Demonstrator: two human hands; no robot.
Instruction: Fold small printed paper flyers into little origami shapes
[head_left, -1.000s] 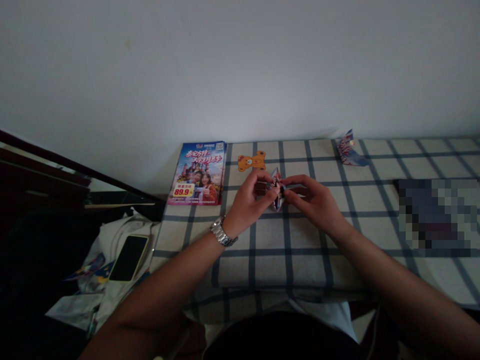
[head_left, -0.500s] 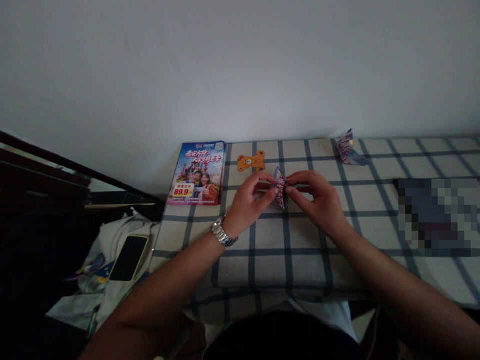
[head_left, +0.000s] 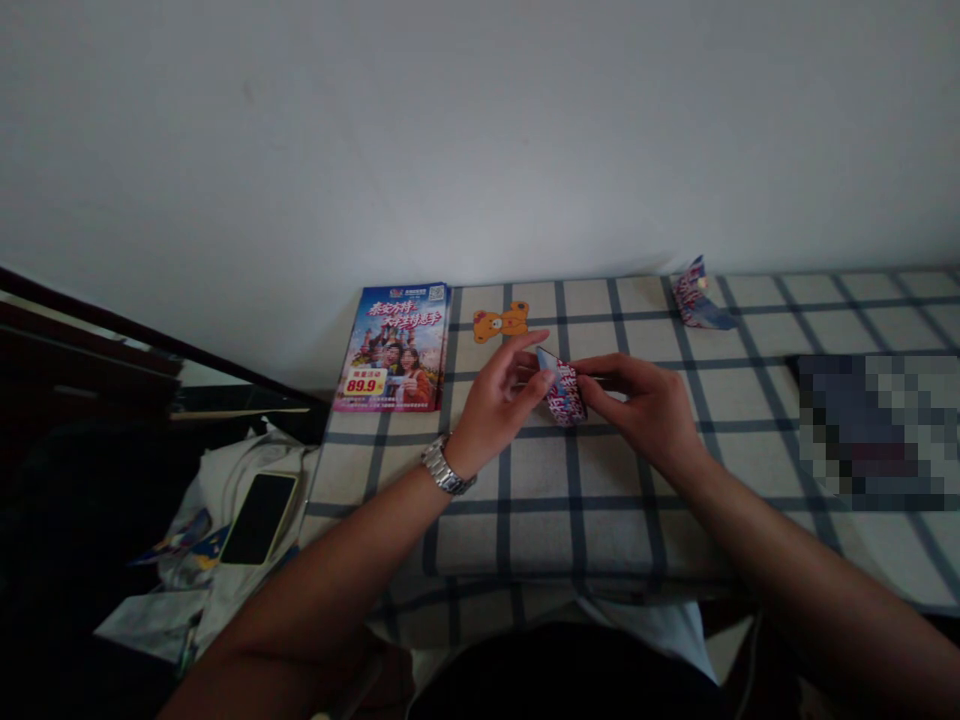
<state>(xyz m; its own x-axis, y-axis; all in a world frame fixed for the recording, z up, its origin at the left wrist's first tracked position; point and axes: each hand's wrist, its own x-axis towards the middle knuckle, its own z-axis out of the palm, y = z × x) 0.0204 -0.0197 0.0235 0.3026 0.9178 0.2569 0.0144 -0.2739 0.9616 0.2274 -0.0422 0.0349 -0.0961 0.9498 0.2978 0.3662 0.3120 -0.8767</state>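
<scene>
A small folded piece of printed paper point(head_left: 564, 393), blue with red and white lettering, is held between my two hands over the checked tablecloth. My left hand point(head_left: 504, 393), with a metal watch point(head_left: 448, 466) on its wrist, has its thumb against the paper's left side; its index finger is raised. At the right edge of the paper, my right hand point(head_left: 643, 398) pinches it between thumb and fingers. Just beyond my left hand lies an orange bear cutout point(head_left: 501, 322). A stack of printed flyers point(head_left: 394, 345) lies to the left.
Against the wall at the back right stands another folded printed paper point(head_left: 697, 298). A pixelated dark flat item point(head_left: 874, 430) lies on the right of the checked tablecloth point(head_left: 480, 535). Below the table's left edge, a phone point(head_left: 259, 518) rests on white bags.
The folded paper has turned so more of its printed face shows. My left index finger has lifted off it, and my right hand has shifted slightly right and down.
</scene>
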